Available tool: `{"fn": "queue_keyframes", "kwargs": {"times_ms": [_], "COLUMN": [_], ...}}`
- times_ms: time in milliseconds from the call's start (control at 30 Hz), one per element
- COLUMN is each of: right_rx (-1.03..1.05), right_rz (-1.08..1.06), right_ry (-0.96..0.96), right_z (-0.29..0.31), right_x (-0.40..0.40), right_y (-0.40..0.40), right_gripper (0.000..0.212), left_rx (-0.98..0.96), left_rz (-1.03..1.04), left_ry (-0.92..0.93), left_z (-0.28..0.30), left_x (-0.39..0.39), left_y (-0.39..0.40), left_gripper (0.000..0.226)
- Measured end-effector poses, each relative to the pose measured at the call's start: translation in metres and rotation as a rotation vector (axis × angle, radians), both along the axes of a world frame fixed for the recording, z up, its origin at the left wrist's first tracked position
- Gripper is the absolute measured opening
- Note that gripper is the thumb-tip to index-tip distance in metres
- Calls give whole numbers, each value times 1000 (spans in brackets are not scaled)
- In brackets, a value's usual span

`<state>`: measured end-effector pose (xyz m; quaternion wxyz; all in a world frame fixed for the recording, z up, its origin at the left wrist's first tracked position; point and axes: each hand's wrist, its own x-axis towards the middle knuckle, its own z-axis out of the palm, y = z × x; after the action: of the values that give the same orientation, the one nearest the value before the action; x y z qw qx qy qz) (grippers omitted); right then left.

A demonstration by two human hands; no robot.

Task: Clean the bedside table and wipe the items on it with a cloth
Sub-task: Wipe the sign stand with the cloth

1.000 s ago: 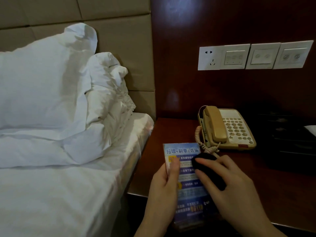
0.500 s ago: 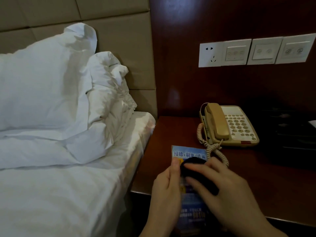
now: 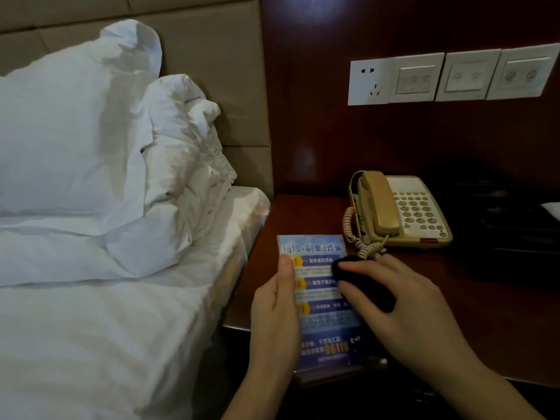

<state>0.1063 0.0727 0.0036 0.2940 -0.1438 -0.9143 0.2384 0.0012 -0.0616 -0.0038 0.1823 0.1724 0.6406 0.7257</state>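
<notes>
Dark reddish-brown table (image 3: 303,213) beside a bed (image 3: 106,344) made up in white, two white pillows (image 3: 75,131) propped against a padded beige headboard (image 3: 212,56). Dark wood wall panel (image 3: 363,25) behind the table, carrying a row of white plates: one socket (image 3: 368,81) and three switches (image 3: 466,75). Beige phone (image 3: 403,212) at the back of the table, handset on its cradle, coiled cord (image 3: 360,244) trailing forward toward the hands. Something dark and boxy (image 3: 515,225) to the right of the phone, too dim to identify.

Left hand (image 3: 275,313) gripping a blue card (image 3: 318,295) by its left edge, thumb (image 3: 286,265) laid across the front face near the top, remaining fingers hidden behind. Card tilted, printed in Chinese text with yellow numbered markers, seated at the bottom in what looks like a clear stand (image 3: 339,371) over the table's front edge.

Right hand (image 3: 403,301) curled round a dark cloth (image 3: 360,283), fingers (image 3: 363,268) wrapped over the wad and pressing it against the card's right side, around mid-height. Cloth bunched small, mostly covered by the hand, only its dark bulge showing at the fingertips and under the palm. Cloth just in front of the cord's end, well apart from the phone body.
</notes>
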Motion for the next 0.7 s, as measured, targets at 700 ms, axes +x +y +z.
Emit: {"fn": "queue_keyframes", "kwargs": {"times_ms": [700], "right_rx": [-405], "right_rz": [-308], "right_ry": [69], "right_z": [11], "right_x": [12], "right_y": [44], "right_gripper": [19], "left_rx": [23], "left_rz": [129], "left_ry": [128], "left_z": [16], "left_x": [-58], "left_y": [44], "left_gripper": [45]}}
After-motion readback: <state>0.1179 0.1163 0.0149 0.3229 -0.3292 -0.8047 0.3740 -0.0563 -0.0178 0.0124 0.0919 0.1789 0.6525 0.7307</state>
